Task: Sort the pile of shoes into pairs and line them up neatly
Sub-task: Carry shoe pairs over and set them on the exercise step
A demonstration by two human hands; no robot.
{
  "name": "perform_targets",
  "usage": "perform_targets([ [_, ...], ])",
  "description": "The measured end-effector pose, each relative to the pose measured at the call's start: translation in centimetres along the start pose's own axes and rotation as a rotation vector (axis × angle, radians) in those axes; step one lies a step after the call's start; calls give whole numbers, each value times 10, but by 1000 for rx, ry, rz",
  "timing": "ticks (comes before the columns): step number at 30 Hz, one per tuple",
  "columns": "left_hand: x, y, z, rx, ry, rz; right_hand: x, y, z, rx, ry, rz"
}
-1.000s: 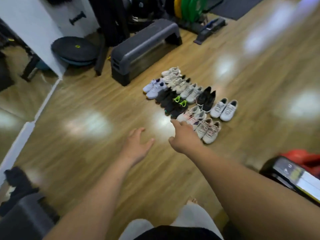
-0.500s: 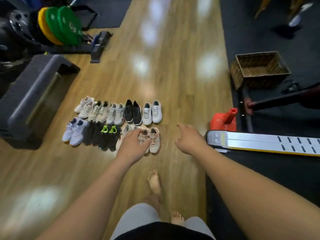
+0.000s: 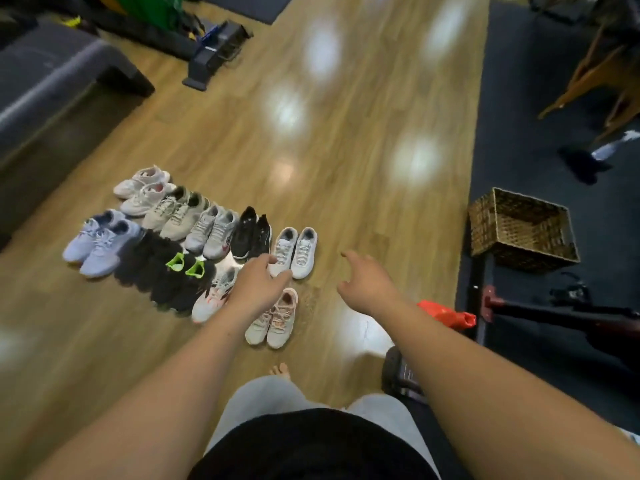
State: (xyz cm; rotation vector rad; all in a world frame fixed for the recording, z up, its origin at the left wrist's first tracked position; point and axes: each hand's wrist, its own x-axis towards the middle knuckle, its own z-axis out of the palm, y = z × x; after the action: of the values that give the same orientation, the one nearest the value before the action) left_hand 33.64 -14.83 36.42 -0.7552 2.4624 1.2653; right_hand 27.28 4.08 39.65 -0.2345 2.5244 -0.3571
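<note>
Shoes stand in two rows of pairs on the wood floor. The back row runs from a white pair (image 3: 143, 187) past beige, grey and black pairs to a white pair (image 3: 297, 251) at the right end. The front row runs from a pale blue pair (image 3: 98, 240) through black shoes with green tongues (image 3: 183, 271) to a pink-beige pair (image 3: 275, 320). My left hand (image 3: 258, 285) hovers over the front row with relaxed fingers, holding nothing and hiding part of a white-and-red pair (image 3: 213, 296). My right hand (image 3: 367, 282) hangs empty in the air to the right of the shoes.
A wicker basket (image 3: 519, 230) sits on the dark mat at the right. A red object (image 3: 450, 315) and a black bar lie near my right arm. A grey step platform (image 3: 52, 84) stands at the left, with weight plates behind. My bare foot (image 3: 280, 370) is below the shoes.
The view swung from left to right, bringing the basket and dark mat closer to centre. Both hands stayed empty; the left one drifted over the front row's right end.
</note>
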Motion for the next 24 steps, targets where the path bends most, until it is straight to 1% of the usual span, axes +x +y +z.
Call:
perform_targets([
  [3, 26, -12, -22, -102, 96, -75, 38, -35, -22, -96, -67, -71],
  [7, 49, -39, -39, -258, 220, -285, 97, -71, -35, -230, -139, -217],
  [12, 75, -54, -34, -439, 399, -480, 180, -100, -34, -434, -267, -396],
  [15, 93, -59, -25, -504, 515, -621, 230, -112, -26, -542, -362, -532],
  [17, 98, -58, -9, -576, 602, -745, 259, -122, -15, -607, -445, -638],
  [18, 103, -56, 0, -601, 620, -791, 271, -123, -10, -648, -481, -682],
  [21, 110, -49, 39, -657, 627, -932, 297, -114, 16, -744, -612, -764],
  [24, 120, -61, 88, -729, 626, -1091, 320, -99, 57, -768, -688, -835],
])
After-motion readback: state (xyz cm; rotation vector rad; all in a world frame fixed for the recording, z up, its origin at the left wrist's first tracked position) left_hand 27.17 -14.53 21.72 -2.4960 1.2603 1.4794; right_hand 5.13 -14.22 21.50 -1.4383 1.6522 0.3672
